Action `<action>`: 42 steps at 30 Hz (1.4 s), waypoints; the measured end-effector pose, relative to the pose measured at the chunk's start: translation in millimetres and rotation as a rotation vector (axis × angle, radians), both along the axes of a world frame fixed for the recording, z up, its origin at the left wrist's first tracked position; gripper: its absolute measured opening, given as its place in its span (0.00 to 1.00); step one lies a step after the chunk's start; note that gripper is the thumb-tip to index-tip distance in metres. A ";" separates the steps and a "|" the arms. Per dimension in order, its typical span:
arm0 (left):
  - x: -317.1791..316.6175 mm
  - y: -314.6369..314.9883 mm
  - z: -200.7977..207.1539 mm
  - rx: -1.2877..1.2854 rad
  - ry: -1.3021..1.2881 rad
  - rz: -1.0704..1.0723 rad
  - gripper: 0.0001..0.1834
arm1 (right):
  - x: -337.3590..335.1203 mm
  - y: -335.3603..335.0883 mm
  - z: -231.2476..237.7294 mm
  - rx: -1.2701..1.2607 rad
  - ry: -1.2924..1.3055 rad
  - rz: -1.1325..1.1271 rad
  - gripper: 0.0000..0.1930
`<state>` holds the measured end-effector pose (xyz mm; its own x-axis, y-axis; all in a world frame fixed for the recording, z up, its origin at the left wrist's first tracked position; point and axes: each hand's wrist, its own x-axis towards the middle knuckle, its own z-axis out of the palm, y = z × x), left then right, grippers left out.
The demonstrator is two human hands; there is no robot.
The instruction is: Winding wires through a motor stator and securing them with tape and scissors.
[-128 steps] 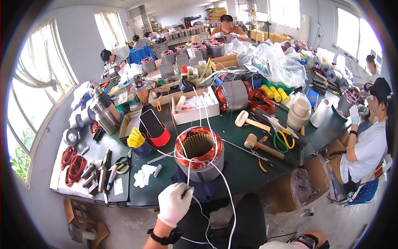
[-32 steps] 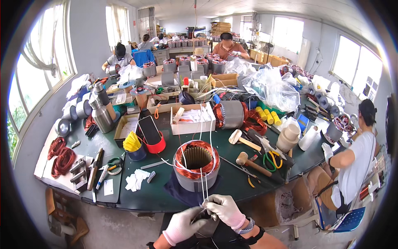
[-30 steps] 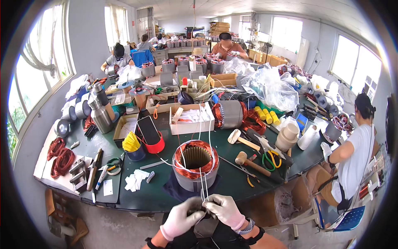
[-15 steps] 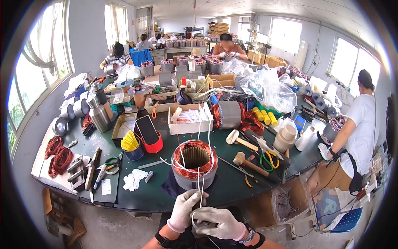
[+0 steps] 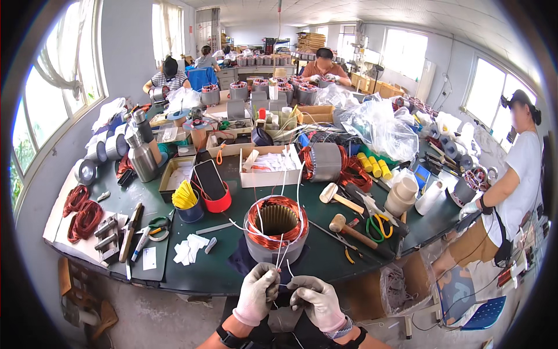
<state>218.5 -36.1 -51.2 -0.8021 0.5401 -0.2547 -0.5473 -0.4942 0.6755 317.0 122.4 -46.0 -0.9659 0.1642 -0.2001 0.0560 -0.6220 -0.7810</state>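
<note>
A motor stator [image 5: 268,255] with a grey shell and copper windings stands upright near the table's front edge. White sleeved lead wires [image 5: 283,251] run from its top down toward me. My left hand [image 5: 260,295], in a white glove, is closed, with leads pinched between thumb and fingers. My right hand [image 5: 317,301], gloved too, is closed beside it, its fingertips pinching a thin wire that spans the small gap between the hands. One white sleeve end curves up loose above the right fingertips. The exact grip inside the fingers is partly hidden.
Left of the stator lie paper slips [image 5: 187,250], a red holder with a phone [image 5: 210,177] and yellow strips in a cup [image 5: 186,198]. On the right are a mallet [image 5: 354,228], scissors [image 5: 378,225] and pliers. A co-worker [image 5: 514,168] stands at the right side.
My hands have drawn apart slightly, the right one moving right with its fingers now pinching a wire. The looped white sleeve there has straightened upward. The co-worker at right has turned the head.
</note>
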 end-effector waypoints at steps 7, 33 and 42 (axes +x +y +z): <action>-3.1 -7.8 2.8 -0.139 -0.013 -0.161 0.12 | -12.6 -6.6 6.2 0.222 -0.069 0.033 0.09; 12.8 -11.5 9.8 -0.805 0.876 0.086 0.10 | -40.2 -9.2 22.2 1.527 0.524 -0.253 0.04; 16.4 -7.2 -2.2 -0.387 0.536 0.013 0.09 | -11.1 -14.0 -1.4 0.131 -0.103 0.141 0.15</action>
